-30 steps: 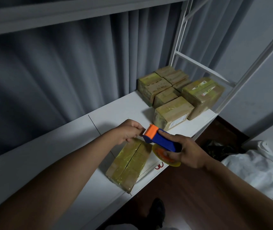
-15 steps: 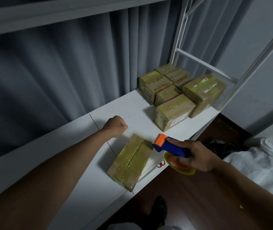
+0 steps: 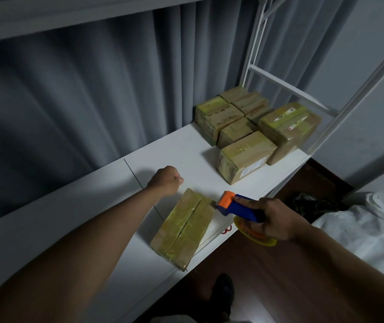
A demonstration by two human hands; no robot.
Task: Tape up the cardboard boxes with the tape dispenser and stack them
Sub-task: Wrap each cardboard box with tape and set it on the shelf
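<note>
I note the right hand gripping the tape dispenser by its blue handle, orange head just beside the upper right edge of the flat cardboard box at lower centre of the frame, probably to start a strip. The left hand is fisted, holding nothing, above the tabletop. Taped boxes are grouped in the upper right, likely the finished pile.

tape roll half hidden by right hand
</note>
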